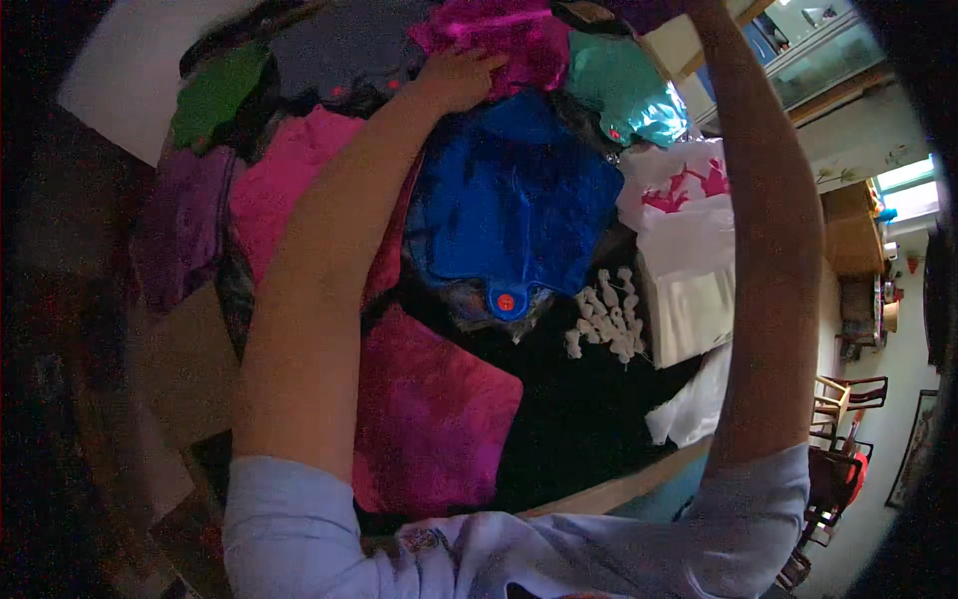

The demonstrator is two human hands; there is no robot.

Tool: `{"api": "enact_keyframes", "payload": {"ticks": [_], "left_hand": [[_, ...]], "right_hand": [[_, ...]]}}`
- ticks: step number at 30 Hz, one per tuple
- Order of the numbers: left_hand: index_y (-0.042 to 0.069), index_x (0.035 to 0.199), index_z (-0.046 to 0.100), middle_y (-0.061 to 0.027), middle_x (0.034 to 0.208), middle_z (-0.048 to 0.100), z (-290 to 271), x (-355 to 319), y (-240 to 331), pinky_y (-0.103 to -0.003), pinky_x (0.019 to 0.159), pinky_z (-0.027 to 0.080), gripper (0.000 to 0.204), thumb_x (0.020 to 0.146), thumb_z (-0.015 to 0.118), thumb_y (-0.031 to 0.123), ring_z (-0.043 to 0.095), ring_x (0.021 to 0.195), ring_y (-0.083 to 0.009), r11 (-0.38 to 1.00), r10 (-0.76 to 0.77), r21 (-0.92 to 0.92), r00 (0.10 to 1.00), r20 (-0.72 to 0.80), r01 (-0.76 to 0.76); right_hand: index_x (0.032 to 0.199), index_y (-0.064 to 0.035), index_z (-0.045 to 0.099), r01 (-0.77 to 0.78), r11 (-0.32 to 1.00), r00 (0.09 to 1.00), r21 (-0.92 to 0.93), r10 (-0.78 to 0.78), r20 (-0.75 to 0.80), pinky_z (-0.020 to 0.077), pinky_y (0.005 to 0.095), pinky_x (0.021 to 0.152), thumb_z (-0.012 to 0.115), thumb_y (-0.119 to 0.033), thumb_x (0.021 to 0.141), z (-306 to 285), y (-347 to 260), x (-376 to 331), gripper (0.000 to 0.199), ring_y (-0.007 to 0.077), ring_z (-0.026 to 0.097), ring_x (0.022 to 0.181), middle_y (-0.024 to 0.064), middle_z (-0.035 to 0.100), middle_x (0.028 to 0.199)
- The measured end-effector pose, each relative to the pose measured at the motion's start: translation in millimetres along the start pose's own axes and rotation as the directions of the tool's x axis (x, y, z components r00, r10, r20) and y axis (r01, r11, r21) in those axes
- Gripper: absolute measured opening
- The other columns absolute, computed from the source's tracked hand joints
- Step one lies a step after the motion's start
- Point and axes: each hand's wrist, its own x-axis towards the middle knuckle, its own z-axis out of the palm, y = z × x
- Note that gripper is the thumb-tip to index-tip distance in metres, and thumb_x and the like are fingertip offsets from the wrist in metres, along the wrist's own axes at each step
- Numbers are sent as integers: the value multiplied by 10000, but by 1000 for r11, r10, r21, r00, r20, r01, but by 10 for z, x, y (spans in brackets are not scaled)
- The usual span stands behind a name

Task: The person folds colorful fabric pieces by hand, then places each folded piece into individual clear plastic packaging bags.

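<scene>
**Left hand on the magenta cloth at the top of the pile**

The left hand is reaching way up over the pile, fingers curled down and pressed onto the edge of a fuzzy magenta cloth. Looks like a loose grab, though I can't tell if it's properly pinching the fabric or just resting on it. The right hand is out of frame: the right forearm runs straight up past the top edge, so no way to say how that hand stands.

Using the big blue cloth as the landmark: the magenta cloth sits just above it, touching its top edge. Up and to the right of the blue one is a shiny teal cloth. Directly right is a white plastic bag with pink print. Just below-right, on black fabric, there's a cluster of small white pieces. Below-left lies a purple-pink cloth. To the left, partly under the left arm, is a bright pink cloth, with a green cloth further up-left.
</scene>
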Motion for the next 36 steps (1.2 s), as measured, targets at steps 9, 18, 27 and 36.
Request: {"api": "enact_keyframes", "payload": {"ticks": [9,18,27,36], "left_hand": [[194,1292,373,-155,1274,417,180,-35,-302,-461,944,355,448,845,391,203,421,1149,-330,998,57,5,992,-112,-57],[121,968,607,-140,959,578,-315,-188,1249,-424,781,458,243,756,500,170,547,928,-315,883,421,15,775,-471,-470],[33,771,602,-201,813,586,-246,-56,1489,-449,700,456,150,726,515,146,569,785,-368,885,246,-316,919,-308,-343],[42,878,615,-177,863,608,-176,-50,1335,-416,719,458,231,771,537,232,581,822,-348,802,99,-502,900,-425,-325]], "right_hand": [[972,-8,566,169,863,958,477,-29,-286,459,408,716,417,-204,849,-933,63,-559,275,353,582,793,208,604,842],[1003,-75,596,172,920,778,351,-345,525,461,374,735,497,-59,750,-453,-326,-2073,272,307,600,840,190,600,922],[936,-75,601,-4,890,692,455,-326,644,505,396,668,507,-164,790,-795,-565,-2244,196,308,605,806,148,618,859],[933,-17,582,-135,869,638,476,-291,713,450,407,667,498,-200,829,-848,-701,-2134,227,338,602,765,220,597,797]]}}
